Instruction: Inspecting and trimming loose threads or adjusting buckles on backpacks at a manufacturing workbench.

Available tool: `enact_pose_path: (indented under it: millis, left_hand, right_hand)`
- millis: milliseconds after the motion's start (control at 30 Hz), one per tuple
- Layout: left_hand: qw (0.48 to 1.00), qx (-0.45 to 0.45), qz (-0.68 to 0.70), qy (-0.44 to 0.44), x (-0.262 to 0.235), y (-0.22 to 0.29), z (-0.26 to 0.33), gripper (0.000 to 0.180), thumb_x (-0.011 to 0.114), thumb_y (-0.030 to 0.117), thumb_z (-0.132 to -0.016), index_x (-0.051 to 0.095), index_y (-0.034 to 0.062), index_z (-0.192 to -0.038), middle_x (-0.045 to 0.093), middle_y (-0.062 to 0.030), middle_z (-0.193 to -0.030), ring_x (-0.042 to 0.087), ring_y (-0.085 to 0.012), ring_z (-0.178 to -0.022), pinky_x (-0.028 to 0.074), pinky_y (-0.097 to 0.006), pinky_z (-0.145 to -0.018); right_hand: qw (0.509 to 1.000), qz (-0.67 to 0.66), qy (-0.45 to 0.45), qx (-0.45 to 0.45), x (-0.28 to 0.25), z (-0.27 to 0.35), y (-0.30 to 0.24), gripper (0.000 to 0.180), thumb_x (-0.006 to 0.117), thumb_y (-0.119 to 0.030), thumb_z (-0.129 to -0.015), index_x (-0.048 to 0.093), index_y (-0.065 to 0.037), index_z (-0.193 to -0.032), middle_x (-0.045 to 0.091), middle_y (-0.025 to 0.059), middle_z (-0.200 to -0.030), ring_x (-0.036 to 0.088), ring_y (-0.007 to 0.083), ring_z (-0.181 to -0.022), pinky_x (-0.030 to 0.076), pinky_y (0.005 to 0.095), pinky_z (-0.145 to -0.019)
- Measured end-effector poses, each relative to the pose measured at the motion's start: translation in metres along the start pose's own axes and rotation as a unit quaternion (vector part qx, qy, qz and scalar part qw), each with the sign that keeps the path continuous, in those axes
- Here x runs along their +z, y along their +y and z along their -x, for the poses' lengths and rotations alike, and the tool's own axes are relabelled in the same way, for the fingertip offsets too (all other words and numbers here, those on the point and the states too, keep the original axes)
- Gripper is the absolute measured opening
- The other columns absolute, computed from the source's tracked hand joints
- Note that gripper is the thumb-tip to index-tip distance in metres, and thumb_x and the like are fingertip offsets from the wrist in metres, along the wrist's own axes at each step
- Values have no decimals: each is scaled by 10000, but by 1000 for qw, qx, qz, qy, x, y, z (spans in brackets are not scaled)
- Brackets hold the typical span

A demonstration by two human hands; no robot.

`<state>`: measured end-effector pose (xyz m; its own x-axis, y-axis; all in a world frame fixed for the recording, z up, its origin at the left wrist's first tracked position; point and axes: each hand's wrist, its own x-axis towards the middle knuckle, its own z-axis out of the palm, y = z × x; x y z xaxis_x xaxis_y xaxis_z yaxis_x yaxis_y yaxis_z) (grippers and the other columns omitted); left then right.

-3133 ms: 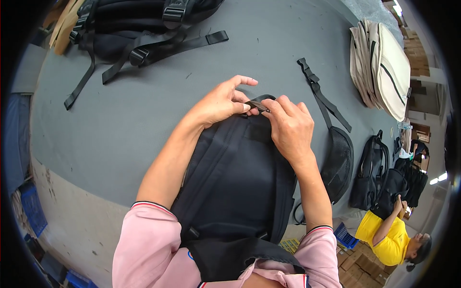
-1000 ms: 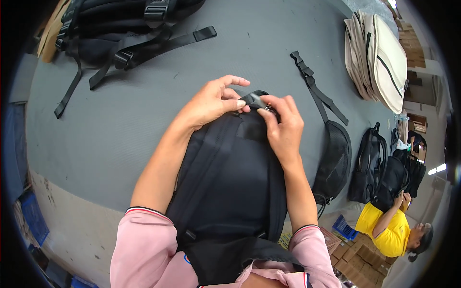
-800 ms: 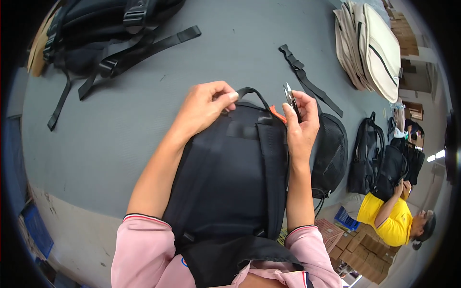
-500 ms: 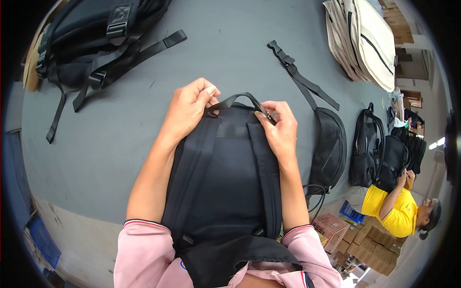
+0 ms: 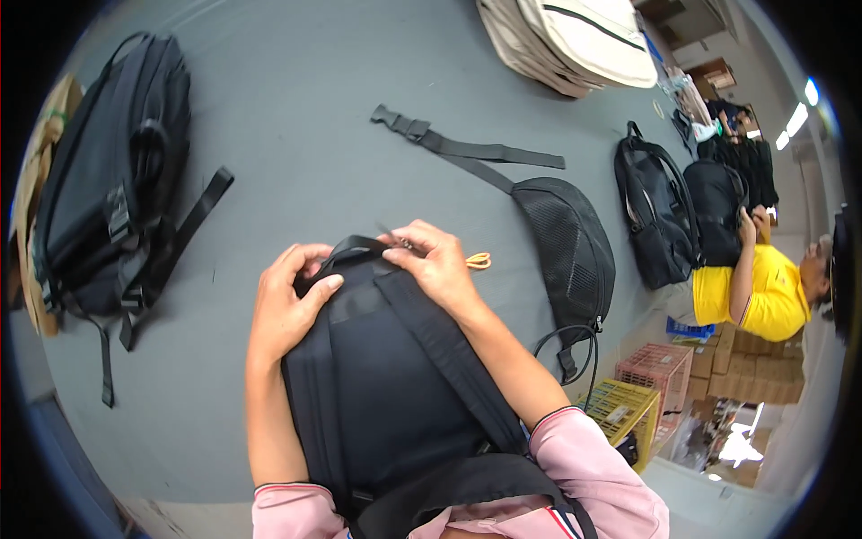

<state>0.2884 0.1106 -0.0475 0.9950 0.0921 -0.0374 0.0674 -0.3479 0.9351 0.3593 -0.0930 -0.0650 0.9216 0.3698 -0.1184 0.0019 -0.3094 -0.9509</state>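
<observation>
The soft cloth backpack (image 5: 400, 386) is black all over, and so are its wide padded straps (image 5: 449, 337). The big flat table (image 5: 296, 171) is plain grey. The small curved mesh bag (image 5: 564, 242) is black with a net pattern. The stacked cloth bags (image 5: 588, 40) are cream, with a black line on top. The short pink sleeves (image 5: 597, 463) have red, white and dark stripes round the edge. One plastic crate (image 5: 624, 409) is yellow.

Bright daylight look — lamps (image 5: 795, 120) glare right, dark curved rim
</observation>
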Motion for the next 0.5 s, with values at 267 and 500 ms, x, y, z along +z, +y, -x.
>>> enact_pose_path:
  millis: [267, 500]
  left_hand:
    - [980, 21, 23, -197, 0, 18, -56, 282, 616, 73, -793, 625, 1, -1066, 656, -88, -975, 609, -184, -909, 460, -305, -846]
    - [918, -75, 311, -232, 4, -7, -60, 212, 630, 132, -857, 618, -18, -1006, 666, -101, -938, 607, -129, -825, 479, -266, -812]
  right_hand:
    - [996, -60, -61, -18, 0, 0, 6, 116, 658, -48, -807, 670, 12, -906, 582, 29, -785, 537, 97, -712, 423, 252, -644]
    - [993, -87, -72, 25, -9, -2, 2, 70, 628, -15, -828, 642, 28, -881, 578, 20, -798, 531, 89, -755, 424, 237, -688]
